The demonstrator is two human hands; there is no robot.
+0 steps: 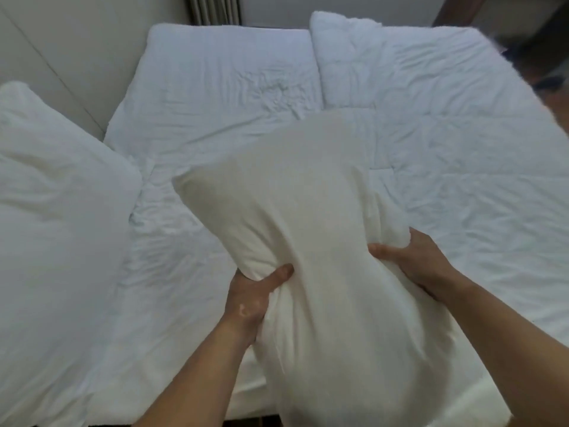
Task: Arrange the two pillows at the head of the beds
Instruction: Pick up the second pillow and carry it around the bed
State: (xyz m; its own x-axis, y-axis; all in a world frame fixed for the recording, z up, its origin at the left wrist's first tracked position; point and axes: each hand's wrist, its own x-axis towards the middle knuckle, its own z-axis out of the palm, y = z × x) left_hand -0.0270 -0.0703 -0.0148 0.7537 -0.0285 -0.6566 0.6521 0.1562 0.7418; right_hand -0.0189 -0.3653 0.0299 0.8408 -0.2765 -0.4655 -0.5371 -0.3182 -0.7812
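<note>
**Holding one pillow above the bed, the other lying at the left**

Covering most of the view is a bed (215, 97) with a white, wrinkled sheet. On its right half lies a white quilted duvet (431, 118), also creased, with its far corner thick and folded near the top edge. At the far left stands a pale wall (61, 41), and at the top, beyond the bed, a strip of striped curtain (212, 9) shows. In the upper right corner there is dark wooden furniture (523, 23), blurred, so I cannot tell what kind it is.

A second pillow (52, 211), white and plump, lies on the left side of the bed, with its corner pointing toward the middle.

Both bare forearms come in from the bottom edge and reach forward. The left hand (252, 294) grips the near left side of the held pillow (308, 226), its thumb pressed into the cloth so that folds gather around it. The right hand (412, 257) is closed on the right edge of the same pillow, with the fingers hidden behind the fabric and the thumb lying on the front. This pillow is cream-white, raised above the middle of the bed and tilted, with its far end toward the duvet and its near end hanging low between the arms.
</note>
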